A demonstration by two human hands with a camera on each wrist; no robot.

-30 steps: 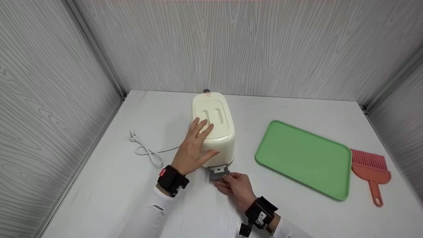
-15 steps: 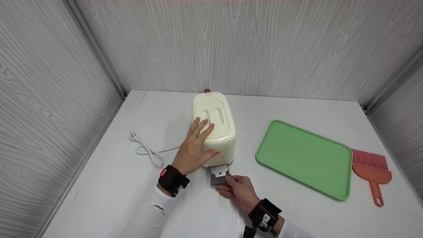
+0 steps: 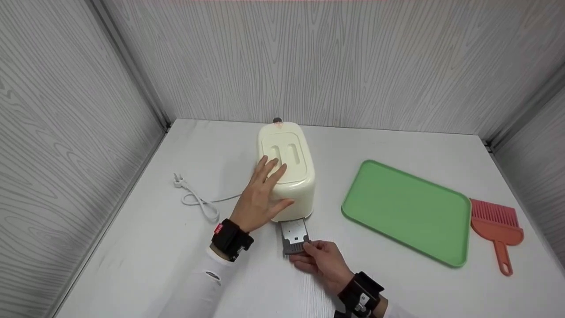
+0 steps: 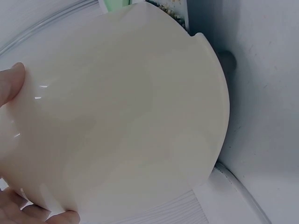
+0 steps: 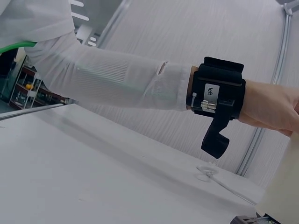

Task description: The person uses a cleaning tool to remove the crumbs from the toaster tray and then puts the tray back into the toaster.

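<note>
A cream toaster (image 3: 295, 198) with a lid over its top stands mid-table, its narrow end facing me. My left hand (image 3: 256, 201) rests on it with spread fingers over the lid and the thumb against the near end. From the toaster's base sticks out a crumb tray (image 3: 293, 229), metal with a grey ridged front. My right hand (image 3: 324, 263) pinches that front at its right corner, thumb on top. The left wrist view shows brown crumbs (image 4: 174, 15) on the tray, past the toaster body (image 4: 131, 112). In the right wrist view the right hand is out of sight.
To the right lies a green tray (image 3: 406, 212), with a red brush (image 3: 496, 225) beside its right edge. The toaster's white cord and plug (image 3: 194, 194) lie on the left. Grey wood-patterned walls (image 3: 309, 62) enclose the back and sides.
My right hand has drawn the crumb tray farther out of the toaster, toward me, so more of its metal surface shows. The left hand has stayed on the toaster.
</note>
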